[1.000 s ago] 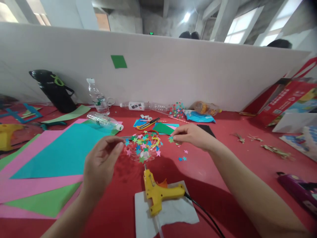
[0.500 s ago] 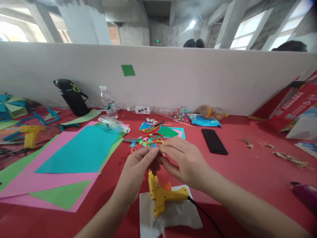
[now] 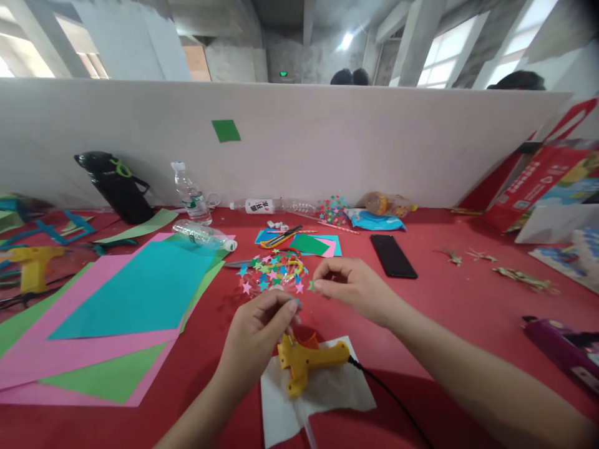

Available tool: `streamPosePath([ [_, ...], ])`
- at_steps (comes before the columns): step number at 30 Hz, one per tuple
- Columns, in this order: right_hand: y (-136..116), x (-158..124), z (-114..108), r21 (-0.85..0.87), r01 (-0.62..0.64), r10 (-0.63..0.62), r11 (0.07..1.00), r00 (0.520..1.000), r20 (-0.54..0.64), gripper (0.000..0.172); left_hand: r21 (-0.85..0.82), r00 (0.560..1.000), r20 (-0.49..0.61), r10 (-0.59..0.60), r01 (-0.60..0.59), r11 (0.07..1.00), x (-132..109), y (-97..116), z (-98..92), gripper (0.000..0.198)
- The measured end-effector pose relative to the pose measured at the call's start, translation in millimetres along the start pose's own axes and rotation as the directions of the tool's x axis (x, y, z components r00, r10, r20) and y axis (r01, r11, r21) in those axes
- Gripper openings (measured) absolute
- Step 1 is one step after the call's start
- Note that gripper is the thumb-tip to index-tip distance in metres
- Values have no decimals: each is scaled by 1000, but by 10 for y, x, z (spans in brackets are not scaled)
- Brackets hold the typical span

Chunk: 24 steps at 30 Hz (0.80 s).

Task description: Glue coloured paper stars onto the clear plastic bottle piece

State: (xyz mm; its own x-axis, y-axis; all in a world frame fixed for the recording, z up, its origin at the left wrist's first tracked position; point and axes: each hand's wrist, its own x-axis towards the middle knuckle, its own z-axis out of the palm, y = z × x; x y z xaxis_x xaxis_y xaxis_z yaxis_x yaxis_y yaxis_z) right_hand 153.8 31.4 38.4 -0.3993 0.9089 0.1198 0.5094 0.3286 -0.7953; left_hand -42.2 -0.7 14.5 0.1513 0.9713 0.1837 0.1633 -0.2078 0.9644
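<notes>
In the middle, my left hand is closed in a pinch just above the nozzle of a yellow hot glue gun. A small blue paper star shows at its fingertips, partly hidden. To the right and slightly farther away, my right hand pinches a small green paper star between thumb and fingers. Beyond both hands lies a spread of coloured paper stars, with scissors partly under it. The glue gun rests on a white sheet, a clear glue stick reaching out behind it.
Coloured paper sheets cover the left side. A black phone lies at right; a utility knife and plastic bottles are farther back. The gun's black cord runs under my right forearm. A white partition closes the back.
My hands were together at the fingertips and are now apart. The right one has moved away to the right with the green star. The view has shifted slightly.
</notes>
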Motion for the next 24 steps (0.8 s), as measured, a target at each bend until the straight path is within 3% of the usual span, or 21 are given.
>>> streamPosePath([
  [6,313,42,55,-360,-78,118,930,989,91,8,167,983,-98,155,-137,976,-14,38,11,22],
  [9,404,79,157,-513,-45,120,857,986,114,14,229,957,-199,213,-166,959,6,68,-37,23],
  [14,262,-131,275,-596,107,25,796,978,209,12,168,862,-463,208,-145,975,146,-35,-296,23],
  [16,157,-268,331,-563,227,-51,795,949,311,10,148,855,-485,185,-129,981,215,-112,-405,22],
  [18,74,-377,402,-563,399,-180,723,897,404,16,101,858,-495,138,-101,990,268,-176,-477,21],
  [20,34,-440,481,-605,442,-210,662,885,416,15,88,858,-500,121,-89,992,298,-214,-503,21],
  [24,75,-470,618,-672,412,-132,615,895,427,23,89,857,-499,128,-96,991,318,-225,-475,22],
])
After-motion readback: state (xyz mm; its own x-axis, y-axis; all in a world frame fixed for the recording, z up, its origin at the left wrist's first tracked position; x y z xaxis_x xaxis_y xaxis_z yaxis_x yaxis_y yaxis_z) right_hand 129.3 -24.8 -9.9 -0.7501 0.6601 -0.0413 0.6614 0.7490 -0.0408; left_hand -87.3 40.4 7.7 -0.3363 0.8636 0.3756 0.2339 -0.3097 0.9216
